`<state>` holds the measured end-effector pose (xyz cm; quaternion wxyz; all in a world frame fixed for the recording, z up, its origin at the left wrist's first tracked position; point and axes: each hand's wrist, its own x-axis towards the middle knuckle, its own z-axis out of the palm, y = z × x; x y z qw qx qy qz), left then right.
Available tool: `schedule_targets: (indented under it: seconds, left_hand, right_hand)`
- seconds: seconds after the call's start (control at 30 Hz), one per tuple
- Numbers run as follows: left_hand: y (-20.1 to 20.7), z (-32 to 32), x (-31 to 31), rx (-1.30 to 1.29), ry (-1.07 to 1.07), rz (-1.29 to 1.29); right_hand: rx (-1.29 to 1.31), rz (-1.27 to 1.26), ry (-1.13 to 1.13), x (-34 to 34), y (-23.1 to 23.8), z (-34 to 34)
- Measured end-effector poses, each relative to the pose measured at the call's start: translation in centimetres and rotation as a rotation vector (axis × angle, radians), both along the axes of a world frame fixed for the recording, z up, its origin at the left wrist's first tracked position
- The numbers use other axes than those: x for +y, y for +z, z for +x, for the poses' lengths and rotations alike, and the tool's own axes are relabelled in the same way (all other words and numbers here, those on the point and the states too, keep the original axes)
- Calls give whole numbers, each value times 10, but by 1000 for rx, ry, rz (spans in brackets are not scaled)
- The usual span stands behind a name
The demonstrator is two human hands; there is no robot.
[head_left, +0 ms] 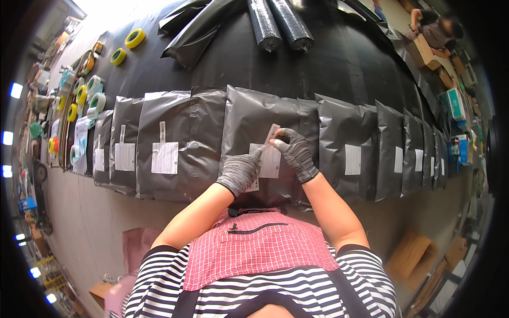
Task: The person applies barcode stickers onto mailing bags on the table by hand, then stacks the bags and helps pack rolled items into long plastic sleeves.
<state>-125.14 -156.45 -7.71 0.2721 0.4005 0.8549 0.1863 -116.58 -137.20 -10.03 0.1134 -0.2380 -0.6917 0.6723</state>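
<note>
In front of me a grey plastic mailing bag (265, 108) lies flat on the black table, with a white printed label (271, 164) on it. My right hand (297, 155), in a grey knit glove with bare fingertips, pinches a small barcode sticker (272, 132) just above that label. My left hand (241, 170), gloved too, is curled over the label's left side. From under it pokes a strip of barcode labels (254, 185); its grip on the strip is partly hidden. Another grey mailing bag (164, 116) to the left carries a white label and a barcode sticker.
More labelled mailing bags (347, 122) line the front edge to both sides. Two rolls of black wrap (265, 26) and loose black sheeting (196, 32) lie at the back. Yellow tape rolls (134, 37) sit far left. Another person (432, 32) handles a carton at far right.
</note>
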Motion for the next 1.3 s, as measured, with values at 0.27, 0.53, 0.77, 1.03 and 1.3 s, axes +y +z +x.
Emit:
schedule_targets:
  seconds: [0.27,0.53,0.77,1.03,1.3]
  left_hand:
    - [9,8,12,157,3,-230]
    - [8,11,15,174,-12,-254]
    - [20,13,30,171,-6,-377]
    - [12,11,36,113,18,-402]
    - [18,11,35,127,13,-407]
  right_hand:
    - [15,88,154,-4,-32,-26]
    - [39,135,140,-3,-42,-24]
    - [49,165,120,-7,-46,-23]
    - [-133,557,135,-4,-29,-39]
    - [-565,775,268,28,5,-92]
